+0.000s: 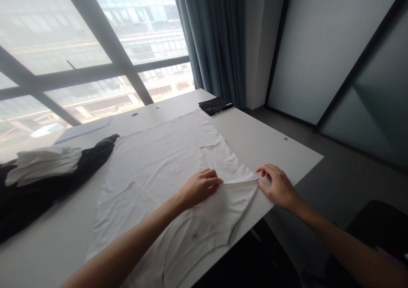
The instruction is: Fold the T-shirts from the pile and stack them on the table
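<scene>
A white T-shirt lies spread over the table, its neckline and small label near the front edge. My left hand has its fingers closed on a raised fold of the shirt near the sleeve. At the other end of that fold, my right hand pinches the shirt's edge between thumb and fingers. The cloth between both hands is pulled into a straight line. Part of the shirt is hidden under my left forearm.
The white table stands by a window. Dark clothing with a white garment on top lies at the left. A black folded packet rests at the far edge. A dark chair is at the right.
</scene>
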### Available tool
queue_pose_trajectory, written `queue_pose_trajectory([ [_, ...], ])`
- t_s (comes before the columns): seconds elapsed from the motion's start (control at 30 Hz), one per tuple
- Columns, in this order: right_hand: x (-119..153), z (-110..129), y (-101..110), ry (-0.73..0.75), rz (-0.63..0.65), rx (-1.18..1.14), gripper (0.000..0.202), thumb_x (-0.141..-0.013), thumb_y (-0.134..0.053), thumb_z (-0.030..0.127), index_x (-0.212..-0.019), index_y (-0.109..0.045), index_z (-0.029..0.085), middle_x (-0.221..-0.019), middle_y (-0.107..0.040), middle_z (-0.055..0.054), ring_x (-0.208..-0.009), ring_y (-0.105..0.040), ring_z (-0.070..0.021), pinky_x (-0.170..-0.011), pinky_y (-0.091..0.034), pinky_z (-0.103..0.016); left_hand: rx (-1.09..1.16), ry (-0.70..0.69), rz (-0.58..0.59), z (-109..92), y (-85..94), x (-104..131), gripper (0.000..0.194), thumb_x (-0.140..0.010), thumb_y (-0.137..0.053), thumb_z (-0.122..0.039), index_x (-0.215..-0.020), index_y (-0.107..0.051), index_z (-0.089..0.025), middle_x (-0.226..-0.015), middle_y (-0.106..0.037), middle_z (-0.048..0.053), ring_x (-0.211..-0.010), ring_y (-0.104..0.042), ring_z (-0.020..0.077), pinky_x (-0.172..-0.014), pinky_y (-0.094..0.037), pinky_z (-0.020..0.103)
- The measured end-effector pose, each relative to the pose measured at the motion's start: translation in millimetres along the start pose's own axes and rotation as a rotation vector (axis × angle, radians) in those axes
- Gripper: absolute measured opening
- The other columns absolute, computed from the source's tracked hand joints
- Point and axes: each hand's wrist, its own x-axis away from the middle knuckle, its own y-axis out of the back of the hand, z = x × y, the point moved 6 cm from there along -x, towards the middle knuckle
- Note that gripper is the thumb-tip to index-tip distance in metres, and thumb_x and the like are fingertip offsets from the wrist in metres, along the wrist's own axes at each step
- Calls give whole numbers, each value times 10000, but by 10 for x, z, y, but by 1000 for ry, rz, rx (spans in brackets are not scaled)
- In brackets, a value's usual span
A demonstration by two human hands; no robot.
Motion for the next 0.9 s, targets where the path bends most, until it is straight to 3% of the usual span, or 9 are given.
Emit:
queue_pose_trajectory([
  [0.23, -23, -45, -39, -91, -47, 44, 252, -751, -565, 165, -983, -631, 241, -825, -620, -26, -825, -595, -235, -783, -450, -349, 0, -21, -54, 3, 8, 54, 263, -1050, -483, -243, -1089, -742, -225, -921, -655, 70, -843, -609, 165, -751, -508, 267],
  [0.43, 64, 44, -48, -70, -59, 92, 85, -806, -592, 230, -879, -637, 238, -846, -656, -39, -840, -591, -244, -768, -425, -358, -98, -86, -32, -44, -8, 59, 261, -1053, -482, -249, -1072, -740, -212, -911, -664, 72, -828, -602, 170, -752, -500, 283],
  [0.77, 99, 45, -30, -155, -122, 43, 34, -784, -589, 220, -803, -602, 245, -764, -655, -15, -778, -608, -234, -730, -431, -351, -119, -83, -150, 0, 27, 119, 257, -1047, -471, -224, -1097, -722, -200, -964, -673, 87, -849, -616, 174, -779, -512, 298],
  [0.9, 102, 76, -53, -87, -119, 75, 59, -797, -583, 205, -754, -591, 245, -764, -656, -26, -752, -606, -228, -710, -432, -346, -116, -87, -90, -30, 27, 119, 270, -1053, -471, -246, -1056, -739, -216, -916, -679, 75, -830, -613, 175, -763, -501, 294],
])
